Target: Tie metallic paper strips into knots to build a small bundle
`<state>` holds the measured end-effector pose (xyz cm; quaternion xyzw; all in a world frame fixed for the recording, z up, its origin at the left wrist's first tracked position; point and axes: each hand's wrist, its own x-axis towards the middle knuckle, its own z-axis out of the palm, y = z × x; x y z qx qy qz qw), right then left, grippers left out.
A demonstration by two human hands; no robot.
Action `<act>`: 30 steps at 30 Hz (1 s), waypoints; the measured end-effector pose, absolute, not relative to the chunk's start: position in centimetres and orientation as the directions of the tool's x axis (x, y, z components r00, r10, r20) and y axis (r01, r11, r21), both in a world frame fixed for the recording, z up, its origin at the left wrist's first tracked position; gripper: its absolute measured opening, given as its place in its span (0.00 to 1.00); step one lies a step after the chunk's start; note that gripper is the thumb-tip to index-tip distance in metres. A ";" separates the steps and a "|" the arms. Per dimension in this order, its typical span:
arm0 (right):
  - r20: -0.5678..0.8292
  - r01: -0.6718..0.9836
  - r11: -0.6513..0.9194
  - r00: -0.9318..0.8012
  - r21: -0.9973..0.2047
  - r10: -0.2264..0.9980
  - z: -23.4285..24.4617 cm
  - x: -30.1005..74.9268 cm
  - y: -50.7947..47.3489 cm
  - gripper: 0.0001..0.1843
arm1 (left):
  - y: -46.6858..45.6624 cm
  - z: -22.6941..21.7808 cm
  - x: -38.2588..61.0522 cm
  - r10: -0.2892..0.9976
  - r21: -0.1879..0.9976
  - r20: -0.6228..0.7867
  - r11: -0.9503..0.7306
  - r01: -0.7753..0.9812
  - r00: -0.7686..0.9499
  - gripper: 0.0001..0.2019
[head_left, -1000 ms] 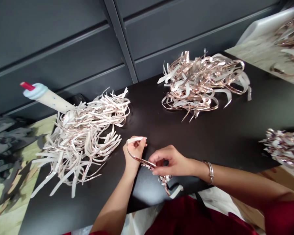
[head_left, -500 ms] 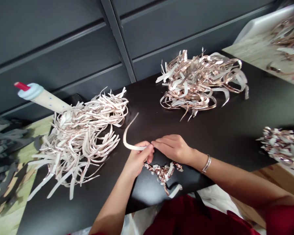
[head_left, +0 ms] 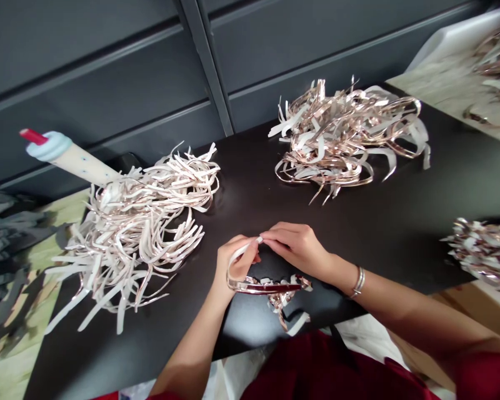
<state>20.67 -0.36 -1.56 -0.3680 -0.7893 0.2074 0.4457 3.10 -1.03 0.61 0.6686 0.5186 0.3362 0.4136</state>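
Observation:
My left hand (head_left: pixel 229 260) pinches a narrow strip (head_left: pixel 270 288), white on one face and shiny rose-gold on the other. The strip loops over the left hand, and its free end points right above the table. At the strip's other end, the closed fingertips of my right hand (head_left: pixel 298 247) meet those of the left, with a bit of white showing between them. Below both hands lies a small heap of short, curled rose-gold and white pieces (head_left: pixel 278 303). A large pile of mostly white strips (head_left: pixel 150 205) is left of my left hand.
Farther back on the black table (head_left: pixel 250 183) is a pile of rose-gold strips (head_left: pixel 341 136). Small scraps (head_left: pixel 481 244) are heaped at the right edge. A pale cylinder with a red tip (head_left: pixel 77 161) leans behind the white strips. Grey panels (head_left: pixel 120 61) stand behind the table.
The strip's free end has swung from the far left of my left hand round to the right, near the small heap, its shiny face now showing. Both hands stay together.

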 end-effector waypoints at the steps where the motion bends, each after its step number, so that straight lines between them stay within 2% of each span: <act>1: 0.548 0.412 0.638 -0.327 -0.651 0.770 -1.6 20.6 -0.4 0.10 | -1.1 0.7 3.2 0.968 0.887 0.046 -0.153 0.436 0.246 0.17; 8: 0.507 0.495 0.605 -0.334 -0.623 0.795 -2.0 20.3 -0.7 0.13 | -1.5 0.2 3.3 0.941 0.822 0.179 -0.303 0.481 0.287 0.14; 12: 0.472 0.537 0.601 -0.373 -0.592 0.799 -2.0 20.1 -0.7 0.14 | -1.9 0.2 3.6 0.942 0.815 0.176 -0.303 0.495 0.286 0.11; 17: 0.492 0.555 0.598 -0.347 -0.578 0.798 -2.1 19.9 -0.6 0.13 | -2.1 0.4 3.9 0.946 0.835 0.167 -0.286 0.470 0.279 0.12; 25: 0.492 0.439 0.567 -0.283 -0.697 0.823 -1.7 20.3 -0.1 0.09 | -1.8 -0.1 3.7 0.972 0.850 0.106 -0.199 0.489 0.211 0.14; 27: 0.510 0.468 0.599 -0.316 -0.649 0.800 -1.9 20.5 -0.3 0.10 | -1.8 -0.2 3.7 0.972 0.842 0.117 -0.205 0.499 0.202 0.13; 30: 0.503 0.582 0.637 -0.401 -0.505 0.765 -2.1 20.4 -0.6 0.14 | -2.0 -0.3 3.7 0.967 0.818 0.148 -0.239 0.524 0.210 0.13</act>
